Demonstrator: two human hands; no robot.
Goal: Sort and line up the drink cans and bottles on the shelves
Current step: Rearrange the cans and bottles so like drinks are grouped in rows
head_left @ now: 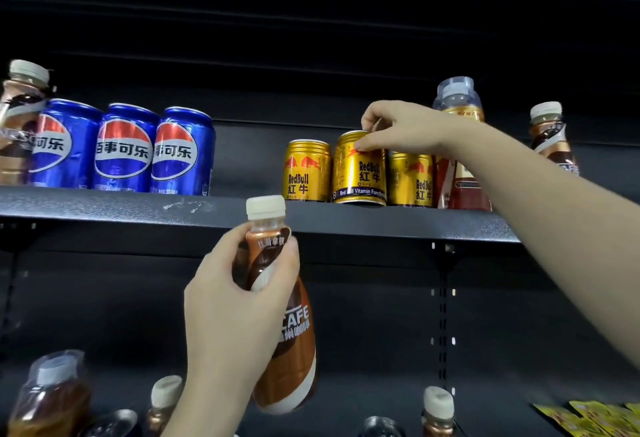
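Note:
My right hand (403,130) pinches the top rim of the middle gold Red Bull can (360,173), which tilts slightly at the front edge of the dark upper shelf (214,209). Two more gold Red Bull cans stand beside it, one on its left (306,171) and one on its right (412,180). My left hand (235,305) grips a brown coffee bottle (284,325) with a white cap, held below the shelf edge. Three blue Pepsi cans (123,149) stand in a row at the shelf's left.
A brown coffee bottle (20,125) stands at the far left of the upper shelf, another (550,138) at the far right. A tea bottle (459,145) stands behind my right wrist. Several bottles and can tops (52,398) show on the lower shelf, with yellow packets (595,416) at bottom right.

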